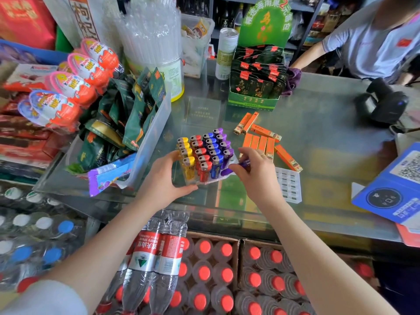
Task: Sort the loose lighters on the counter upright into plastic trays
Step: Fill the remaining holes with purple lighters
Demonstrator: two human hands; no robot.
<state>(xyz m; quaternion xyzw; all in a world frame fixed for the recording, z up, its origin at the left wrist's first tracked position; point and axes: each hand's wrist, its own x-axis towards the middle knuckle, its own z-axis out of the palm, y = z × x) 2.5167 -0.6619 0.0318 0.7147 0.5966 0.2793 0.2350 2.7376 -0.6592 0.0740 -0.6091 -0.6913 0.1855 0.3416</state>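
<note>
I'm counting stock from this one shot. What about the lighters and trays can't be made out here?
Head view only:
- Purple lighter: mostly covered by the right hand pinching it.
- Filled tray: near-left corner hidden under the left hand.
- Empty tray: left part behind the right wrist.
- Orange lighters: print too small.

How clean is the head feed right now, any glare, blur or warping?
Head view: glass counter mirrors the goods, hazing what lies under it; edges bow from the wide lens; tray of lighters sharp; purple lighter in the right hand slightly smeared.
</note>
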